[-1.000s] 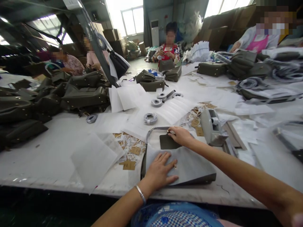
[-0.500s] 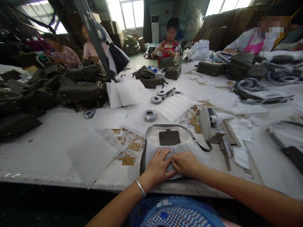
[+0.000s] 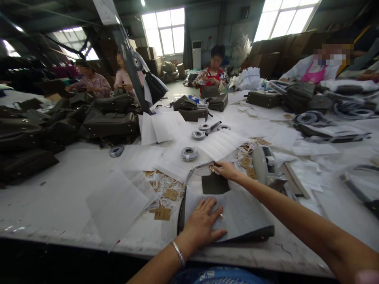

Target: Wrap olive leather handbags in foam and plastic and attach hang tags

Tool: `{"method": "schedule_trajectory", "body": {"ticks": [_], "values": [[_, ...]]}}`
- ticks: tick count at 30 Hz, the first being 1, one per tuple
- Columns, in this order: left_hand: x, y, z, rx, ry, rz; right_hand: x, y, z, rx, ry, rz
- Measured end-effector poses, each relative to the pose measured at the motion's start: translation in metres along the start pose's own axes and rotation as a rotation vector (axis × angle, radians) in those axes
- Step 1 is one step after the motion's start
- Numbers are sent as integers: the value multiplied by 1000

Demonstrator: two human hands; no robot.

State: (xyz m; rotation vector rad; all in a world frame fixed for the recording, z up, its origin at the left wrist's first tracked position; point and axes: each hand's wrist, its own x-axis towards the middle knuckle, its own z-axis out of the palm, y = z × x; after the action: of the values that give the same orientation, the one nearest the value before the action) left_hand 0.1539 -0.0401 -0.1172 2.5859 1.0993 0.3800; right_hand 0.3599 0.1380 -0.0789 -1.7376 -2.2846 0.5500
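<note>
Handbag (image 3: 257, 236) seems light, supple, best held by its handle (image 3: 194, 169); left hand (image 3: 203, 221) lies spread-fingered on paper sheet (image 3: 244, 211); right hand (image 3: 226, 170) has fingers bunched near handle, pinch indiscernible

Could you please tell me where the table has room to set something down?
The widest nearly bare patch of table is front left, between the piled bags and the loose sheets. Crowded: tags left of the front bag, a grey device past its far right corner.
</note>
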Motion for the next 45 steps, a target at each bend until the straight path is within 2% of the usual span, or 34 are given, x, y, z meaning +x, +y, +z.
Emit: {"method": "schedule_trajectory", "body": {"ticks": [3, 6, 11, 14, 17, 20, 23, 26, 32, 35, 40, 45], "values": [[0, 0, 0, 0, 10, -10, 1, 3, 13, 107, 65, 12], [0, 1, 0, 2, 16, -14, -5, 3, 22, 185, 71, 36], [1, 1, -1, 6, 29, -9, -22, -2, 11, 307, 32, -7], [1, 3, -3, 9, 63, 7, -51, -9, -4, 382, 48, -102], [2, 5, -5, 6, 102, 19, -90, -12, -14, 409, 42, -282], [2, 5, -7, -11, 120, 23, -124, -7, -13, 396, -89, -443], [2, 5, -8, -23, 135, 35, -141, 2, -3, 338, -202, -493], [1, 5, -6, -19, 158, 56, -144, 10, 8, 265, -233, -544], [-9, 8, -1, 31, 262, 99, -145, 17, 19, 168, -213, -662], [-15, 9, 0, 41, 299, 196, -148, 19, 23, 130, -202, -688], [-18, 6, 1, -4, 284, 377, -150, 20, 26, 69, -189, -692], [-18, 5, 3, -56, 244, 390, -151, 18, 28, 39, -172, -703]]}}
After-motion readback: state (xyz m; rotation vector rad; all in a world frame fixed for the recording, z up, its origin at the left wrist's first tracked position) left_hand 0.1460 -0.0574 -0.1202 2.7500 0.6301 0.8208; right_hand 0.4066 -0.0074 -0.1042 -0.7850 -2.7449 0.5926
